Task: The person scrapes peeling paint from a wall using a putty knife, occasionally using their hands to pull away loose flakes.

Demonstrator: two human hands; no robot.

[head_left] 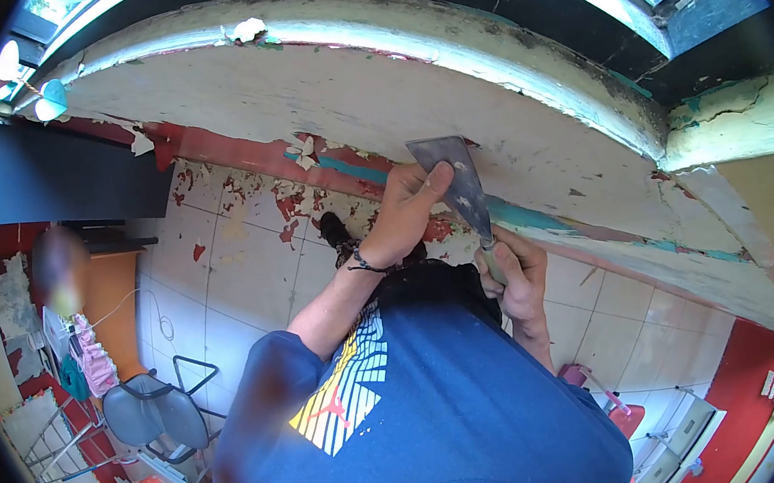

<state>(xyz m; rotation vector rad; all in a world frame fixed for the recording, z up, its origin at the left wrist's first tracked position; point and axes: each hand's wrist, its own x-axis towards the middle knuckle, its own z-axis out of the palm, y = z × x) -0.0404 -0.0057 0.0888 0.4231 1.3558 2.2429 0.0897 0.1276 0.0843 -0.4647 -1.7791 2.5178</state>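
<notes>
A metal scraper (455, 173) with a wide flat blade and a greenish handle is held in front of the wall. My right hand (515, 275) is wrapped round its handle. At the blade, my left hand (407, 206) has its thumb on the flat face, with the other fingers partly hidden behind. The wall (324, 92) has patches of peeling paint, with red and teal layers showing along its lower part. Beneath the curved ledge (482, 66), the pale surface is scuffed.
Paint flakes (288, 200) are scattered over the tiled floor (239, 271). A grey chair (155, 412) and an orange desk (115, 298) stand at the left. A pink chair (625, 419) is at the lower right, and window frames run along the top.
</notes>
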